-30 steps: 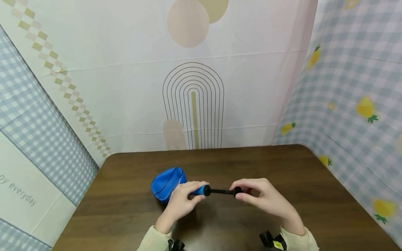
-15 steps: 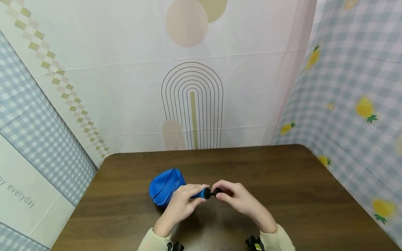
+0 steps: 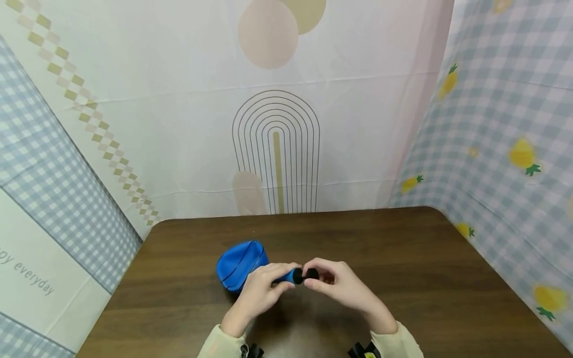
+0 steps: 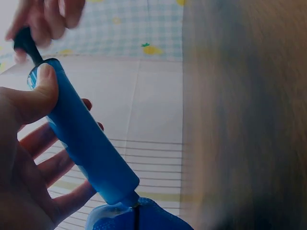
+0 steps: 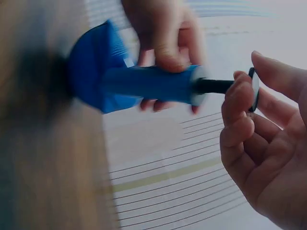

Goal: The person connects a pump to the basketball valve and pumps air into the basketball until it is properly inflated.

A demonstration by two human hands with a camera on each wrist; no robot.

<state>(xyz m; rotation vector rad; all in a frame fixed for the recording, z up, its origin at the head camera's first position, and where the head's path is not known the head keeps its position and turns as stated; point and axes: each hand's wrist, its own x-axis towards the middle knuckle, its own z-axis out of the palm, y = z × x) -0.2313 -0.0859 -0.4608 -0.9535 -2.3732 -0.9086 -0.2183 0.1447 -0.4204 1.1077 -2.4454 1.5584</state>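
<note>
My left hand (image 3: 258,292) grips the blue barrel of a hand pump (image 4: 91,134), held lengthwise above the table. At the barrel's far end a slightly slack blue ball (image 3: 238,266) with black seam lines is attached at the nozzle. With curled fingers and thumb, my right hand (image 3: 343,287) holds the black plunger handle (image 5: 254,90) at the pump's right end. A short length of black rod (image 5: 215,86) shows between handle and barrel in the right wrist view. The back of the ball is out of sight.
Beneath both hands lies a dark brown wooden table (image 3: 394,243). A pale printed cloth (image 3: 192,139) hangs behind it, and checked cloth (image 3: 488,199) with pineapple prints hangs at the right.
The right hand has moved left toward the left hand, and the plunger rod has slid into the barrel. Over the last half second only a small shift shows. Left hand and ball stay nearly in place.
</note>
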